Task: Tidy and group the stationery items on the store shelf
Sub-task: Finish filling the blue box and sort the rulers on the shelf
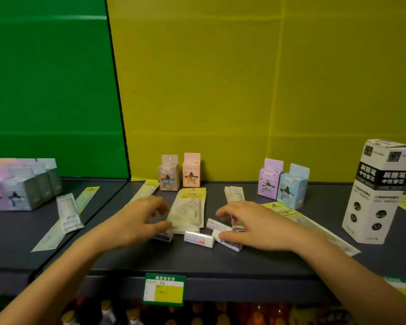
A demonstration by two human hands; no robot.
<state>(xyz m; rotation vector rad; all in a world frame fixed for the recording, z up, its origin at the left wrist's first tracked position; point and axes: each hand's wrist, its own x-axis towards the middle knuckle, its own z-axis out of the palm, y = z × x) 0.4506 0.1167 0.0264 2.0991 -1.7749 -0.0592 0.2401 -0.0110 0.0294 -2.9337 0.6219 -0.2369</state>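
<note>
Shelf edge: a green-and-yellow price tag (pixel 163 289) hangs nearest me, on the lip of the dark shelf (pixel 220 261).
Left hand: my left hand (pixel 136 221) curls at the near corner of the ruler-set packet (pixel 190 207). Blur hides whether I grip it.
Right hand: my right hand (pixel 251 225) hovers curled, thumb on one eraser (pixel 227 241). I cannot tell if it holds.
Erasers: another eraser (pixel 199 239) lies between my hands, and more lie askew just beside it.
Middle: slim packets (pixel 234 195) are stacked loosely behind my fingers.
Back row: a grey box (pixel 169 174) and a pink box (pixel 191 172) stand paired. A purple box (pixel 268 180) and a blue box (pixel 292 187) stand well apart from them.
Progress: early, I judge. The erasers, packets and boxes are not yet grouped.
</note>
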